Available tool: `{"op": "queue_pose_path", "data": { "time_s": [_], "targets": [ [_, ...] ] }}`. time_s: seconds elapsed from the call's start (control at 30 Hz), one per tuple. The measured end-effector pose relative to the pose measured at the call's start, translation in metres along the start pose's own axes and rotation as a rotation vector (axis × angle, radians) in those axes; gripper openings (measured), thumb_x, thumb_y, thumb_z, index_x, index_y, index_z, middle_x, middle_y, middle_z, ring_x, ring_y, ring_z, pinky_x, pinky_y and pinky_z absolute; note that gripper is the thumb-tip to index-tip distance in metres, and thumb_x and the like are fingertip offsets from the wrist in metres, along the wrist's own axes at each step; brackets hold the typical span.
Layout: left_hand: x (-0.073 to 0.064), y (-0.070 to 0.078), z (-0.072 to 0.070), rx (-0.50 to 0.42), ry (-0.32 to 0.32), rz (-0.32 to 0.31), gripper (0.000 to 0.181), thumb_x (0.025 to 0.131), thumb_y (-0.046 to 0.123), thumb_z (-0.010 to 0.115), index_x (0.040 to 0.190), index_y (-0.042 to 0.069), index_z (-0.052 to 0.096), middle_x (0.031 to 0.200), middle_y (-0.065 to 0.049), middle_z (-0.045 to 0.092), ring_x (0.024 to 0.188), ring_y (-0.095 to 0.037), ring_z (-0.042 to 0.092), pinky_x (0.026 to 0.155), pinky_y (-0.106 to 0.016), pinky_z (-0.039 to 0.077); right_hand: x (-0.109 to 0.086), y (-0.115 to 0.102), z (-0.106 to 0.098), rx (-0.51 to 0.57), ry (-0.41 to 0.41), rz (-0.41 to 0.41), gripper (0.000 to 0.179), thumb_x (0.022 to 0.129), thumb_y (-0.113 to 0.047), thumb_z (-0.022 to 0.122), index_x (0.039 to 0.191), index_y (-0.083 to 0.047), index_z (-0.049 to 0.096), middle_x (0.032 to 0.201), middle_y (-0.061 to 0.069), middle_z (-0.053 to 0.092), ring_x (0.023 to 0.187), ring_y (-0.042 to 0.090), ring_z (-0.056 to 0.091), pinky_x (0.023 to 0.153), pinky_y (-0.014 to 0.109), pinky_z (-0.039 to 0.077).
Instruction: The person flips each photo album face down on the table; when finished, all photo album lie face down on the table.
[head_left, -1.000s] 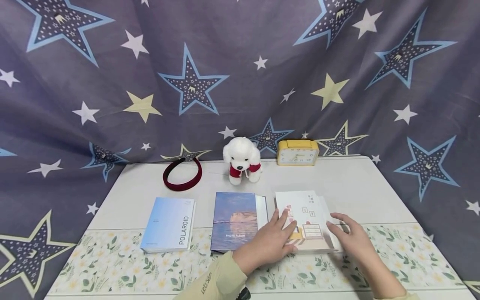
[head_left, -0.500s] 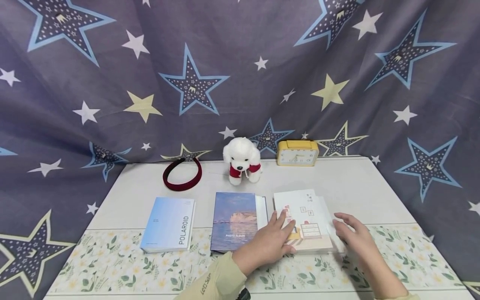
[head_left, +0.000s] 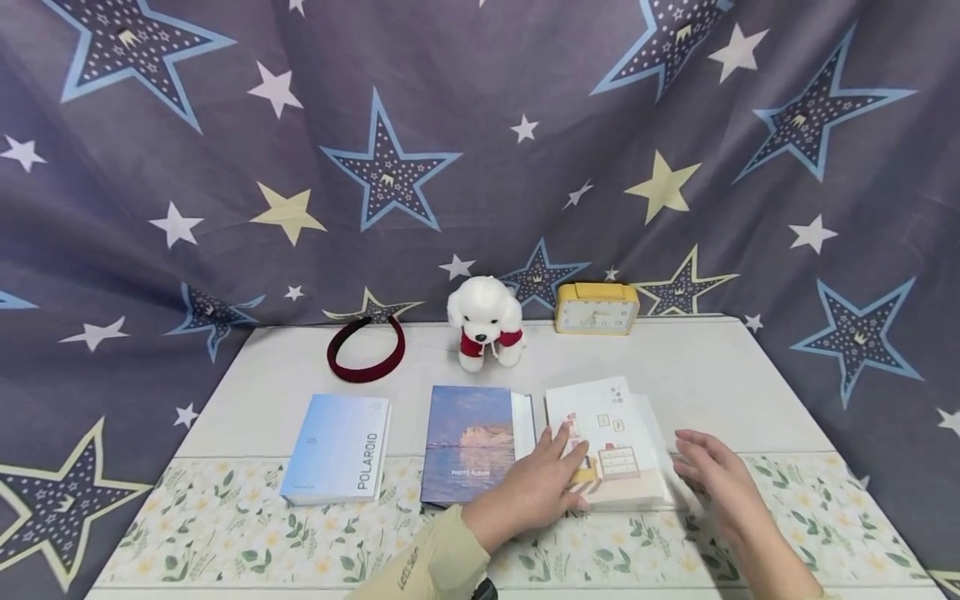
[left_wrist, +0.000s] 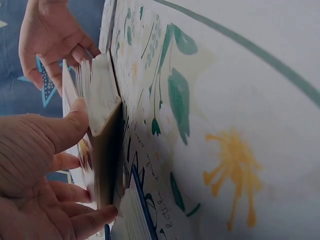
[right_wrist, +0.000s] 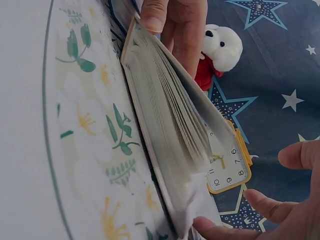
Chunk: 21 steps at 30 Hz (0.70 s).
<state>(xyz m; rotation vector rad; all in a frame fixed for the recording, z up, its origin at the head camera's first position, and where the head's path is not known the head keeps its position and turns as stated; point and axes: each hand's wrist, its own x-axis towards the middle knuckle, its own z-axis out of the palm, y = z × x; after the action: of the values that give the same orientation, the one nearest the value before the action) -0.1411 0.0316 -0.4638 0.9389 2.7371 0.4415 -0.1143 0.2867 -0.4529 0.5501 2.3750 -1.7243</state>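
A thick photo album (head_left: 628, 429) with a drawn room on its white cover lies at the table's right. My left hand (head_left: 528, 490) rests on that cover near the spine, its fingers spread. In the left wrist view, the thumb lies by the album's near edge. My right hand (head_left: 718, 477) hovers beside the album's loose edge, fingers relaxed. In the right wrist view, the cover stands slightly raised from the clear pages (right_wrist: 165, 105), and one fingertip (right_wrist: 200, 222) is close to a page corner; I cannot tell whether it touches.
A blue "PHOTO ALBUM" book (head_left: 468, 442) lies close to my left hand. Further left is a light blue "POLAROID" album (head_left: 337, 450). Behind stand a dark red headband (head_left: 366, 371), a white plush dog (head_left: 483, 321) and a yellow clock (head_left: 596, 309). A star-patterned curtain (head_left: 465, 100) hangs behind the table.
The right hand has moved slightly right, away from the album's cover edge. The album has turned a little and shifted slightly left under the left hand, which stays on the cover.
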Motion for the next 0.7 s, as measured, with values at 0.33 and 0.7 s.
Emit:
{"op": "queue_pose_path", "data": {
  "time_s": [0.33, 0.7],
  "targets": [
    [0.000, -0.001, 0.000, -0.018, 0.009, -0.018, 0.078, 0.088, 0.046, 0.067, 0.153, 0.018, 0.035, 0.158, -0.016, 0.023, 0.142, -0.037, 0.028, 0.101, -0.043, 0.045, 0.009, 0.014, 0.001, 0.039, 0.077, -0.105, 0.070, 0.100, -0.048, 0.047, 0.151, -0.004, 0.030, 0.151, 0.028, 0.030, 0.131, 0.045, 0.041, 0.099, 0.050, 0.045],
    [-0.002, 0.000, -0.004, -0.151, -0.002, -0.075, 0.075, 0.089, 0.043, 0.069, 0.151, 0.016, 0.038, 0.157, -0.018, 0.027, 0.142, -0.035, 0.029, 0.109, -0.044, 0.036, -0.011, -0.012, 0.006, 0.139, 0.050, -0.143, 0.060, 0.105, -0.034, 0.042, 0.153, -0.004, 0.022, 0.152, 0.025, 0.029, 0.133, 0.039, 0.037, 0.101, 0.043, 0.039]
  ]
}}
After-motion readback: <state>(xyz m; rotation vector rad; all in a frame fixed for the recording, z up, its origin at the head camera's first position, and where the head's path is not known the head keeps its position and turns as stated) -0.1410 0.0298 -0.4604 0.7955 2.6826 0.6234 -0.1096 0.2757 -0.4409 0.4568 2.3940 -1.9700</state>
